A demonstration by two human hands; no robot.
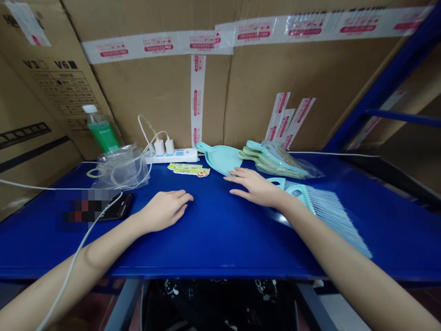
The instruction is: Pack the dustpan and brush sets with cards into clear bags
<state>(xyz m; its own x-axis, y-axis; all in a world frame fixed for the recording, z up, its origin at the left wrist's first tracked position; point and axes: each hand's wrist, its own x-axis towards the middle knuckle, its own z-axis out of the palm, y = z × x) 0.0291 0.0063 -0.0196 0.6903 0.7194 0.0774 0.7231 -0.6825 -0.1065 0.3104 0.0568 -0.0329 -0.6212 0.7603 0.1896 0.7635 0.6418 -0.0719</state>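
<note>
Tall cardboard cartons (pixel 155 87) behind, seamed with white tape printed in red, and before them a blue tabletop (pixel 213 239). On its far half, close to the cartons, a turquoise handled pan (pixel 222 158), shallow and round-bodied, lying flat and unwrapped. Long axis aslant: handle pointing left and slightly away, toward a white power strip (pixel 189 155); rounded body to the right and nearer. Just in front of it, right hand (pixel 257 186) extended, palm down, fingertips close to the near rim; touching or only hovering, cannot tell. Grip wide there, thumb apart from fingers, nothing held. Left hand (pixel 165 209) low at the tabletop, fingers loosely bent, grip narrower and seemingly empty, near a black phone-like item (pixel 120 208), partly masked.

As for progress, seemingly a point between actions: one pan out loose, not lifted; more handled pieces (pixel 275 161), green and blue, stacked within clear plastic, so apparently still packed, handles likewise to the left. Blue-bristled brushes (pixel 330 211) partly behind the right forearm (pixel 320 243), handles to the left, bristles fanning right and toward the near edge, likewise not in hand. In front of the power strip, small printed labels (pixel 189 170) lying flat; farther left, crumpled clear plastic (pixel 120 168) and a white-capped bottle (pixel 105 133), partly green.
</note>
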